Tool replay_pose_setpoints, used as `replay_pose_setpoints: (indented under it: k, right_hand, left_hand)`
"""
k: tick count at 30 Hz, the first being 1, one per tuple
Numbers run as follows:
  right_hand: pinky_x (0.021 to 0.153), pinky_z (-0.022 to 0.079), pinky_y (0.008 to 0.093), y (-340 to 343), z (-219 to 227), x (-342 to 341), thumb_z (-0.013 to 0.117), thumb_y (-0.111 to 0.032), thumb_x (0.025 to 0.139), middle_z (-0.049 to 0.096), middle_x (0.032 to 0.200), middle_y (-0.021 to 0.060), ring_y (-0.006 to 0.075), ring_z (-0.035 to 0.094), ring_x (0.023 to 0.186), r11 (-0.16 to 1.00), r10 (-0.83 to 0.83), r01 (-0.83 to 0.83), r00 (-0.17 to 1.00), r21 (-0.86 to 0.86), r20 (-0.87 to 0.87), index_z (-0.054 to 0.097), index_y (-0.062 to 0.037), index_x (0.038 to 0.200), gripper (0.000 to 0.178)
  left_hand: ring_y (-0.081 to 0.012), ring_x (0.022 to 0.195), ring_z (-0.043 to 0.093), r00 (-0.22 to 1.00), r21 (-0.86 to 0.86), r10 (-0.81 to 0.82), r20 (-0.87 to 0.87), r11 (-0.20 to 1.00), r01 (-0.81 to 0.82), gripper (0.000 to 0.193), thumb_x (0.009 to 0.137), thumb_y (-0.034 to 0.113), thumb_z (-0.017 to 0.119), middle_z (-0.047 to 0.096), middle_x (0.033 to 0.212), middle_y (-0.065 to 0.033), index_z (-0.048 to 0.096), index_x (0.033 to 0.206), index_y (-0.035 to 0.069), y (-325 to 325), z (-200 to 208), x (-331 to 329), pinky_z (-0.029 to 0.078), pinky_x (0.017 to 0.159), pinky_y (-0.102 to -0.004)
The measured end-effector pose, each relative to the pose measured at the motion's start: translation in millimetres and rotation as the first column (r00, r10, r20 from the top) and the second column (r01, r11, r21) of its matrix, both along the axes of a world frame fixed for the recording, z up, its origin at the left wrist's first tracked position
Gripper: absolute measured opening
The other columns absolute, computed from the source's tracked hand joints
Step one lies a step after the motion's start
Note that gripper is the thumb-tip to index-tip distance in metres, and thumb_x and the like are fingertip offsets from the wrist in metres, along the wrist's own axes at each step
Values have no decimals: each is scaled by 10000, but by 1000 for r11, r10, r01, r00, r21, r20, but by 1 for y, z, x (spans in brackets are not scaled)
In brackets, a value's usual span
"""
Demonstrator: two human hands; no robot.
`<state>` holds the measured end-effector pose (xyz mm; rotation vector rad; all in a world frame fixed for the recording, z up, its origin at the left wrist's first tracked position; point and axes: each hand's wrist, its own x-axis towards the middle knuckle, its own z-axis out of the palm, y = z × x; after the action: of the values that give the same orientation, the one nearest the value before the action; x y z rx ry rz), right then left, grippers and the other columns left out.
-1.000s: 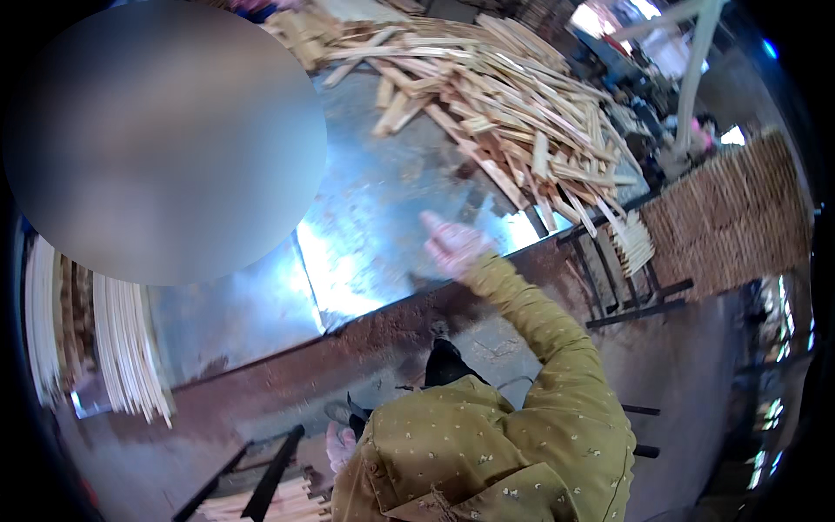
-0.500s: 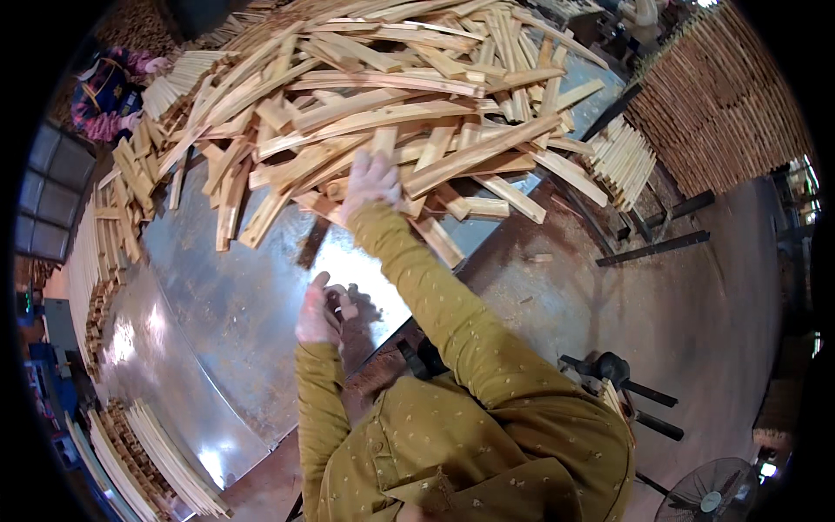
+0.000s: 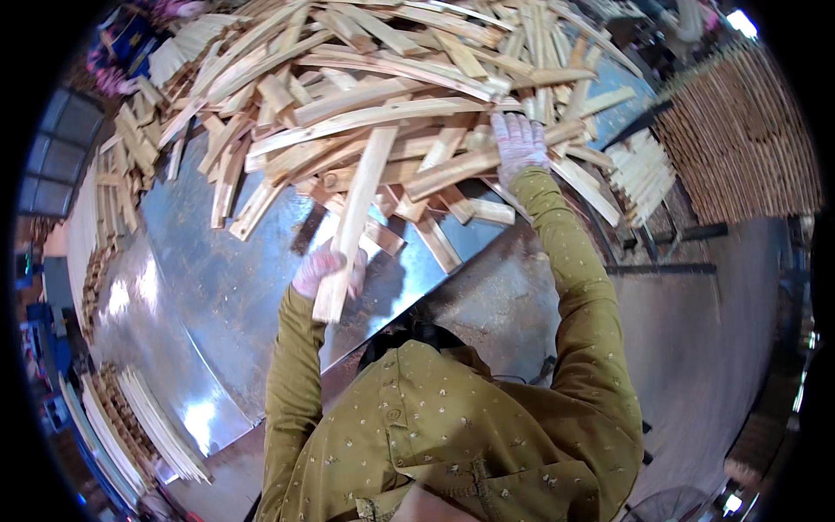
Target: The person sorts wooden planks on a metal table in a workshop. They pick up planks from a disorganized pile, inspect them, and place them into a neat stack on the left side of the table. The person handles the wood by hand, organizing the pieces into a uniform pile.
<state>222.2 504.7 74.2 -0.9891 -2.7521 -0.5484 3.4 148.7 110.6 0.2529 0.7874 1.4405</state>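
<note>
A pale, flat wooden strip [image 3: 358, 213] slants from the edge of the pile toward my body. Near its lower end, my left hand [image 3: 323, 271] is closed around it, with the fingers partly behind the wood. My right hand [image 3: 522, 146] lies on the right side of the large pile of wooden strips [image 3: 383, 113], fingers stretched forward. Its palm rests over a wooden piece [image 3: 457, 172] lying crosswise, and its fingertips reach the ends of other strips. Under the pile is a shiny metal table [image 3: 226, 296].
Stacked strips [image 3: 139, 409] line the table's left side. At the right stand a bundle of pale sticks [image 3: 642, 178] on a dark metal frame [image 3: 665, 268] and a tall stack of wood [image 3: 735, 139]. Another person [image 3: 117, 61] is at the far left.
My right hand has moved right across the pile. My left hand, empty before, now holds a wooden strip, whose lower end has come toward me. The view has shifted slightly.
</note>
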Motion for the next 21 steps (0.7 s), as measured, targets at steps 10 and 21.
replay_pose_setpoints:
  k: [10,21]
  right_hand:
    - [831,522,437,-89,95,-50,698,-105,668,669,1038,143,327,651,942,749,503,-524,848,-405,-167,559,-132,1300,648]
    - [578,475,340,-182,123,-265,546,-546,944,557,831,68,133,495,611,-821,-495,-529,847,-215,-193,487,30,1350,707]
  left_hand:
    - [-161,754,603,858,-212,33,-512,963,-164,645,873,436,673,624,986,-71,456,1307,10,-255,45,77,494,654,-273]
    - [-430,1010,615,436,-504,-295,-850,213,-837,475,882,258,639,635,1136,-219,553,1293,36,-228,-82,27,495,887,-492]
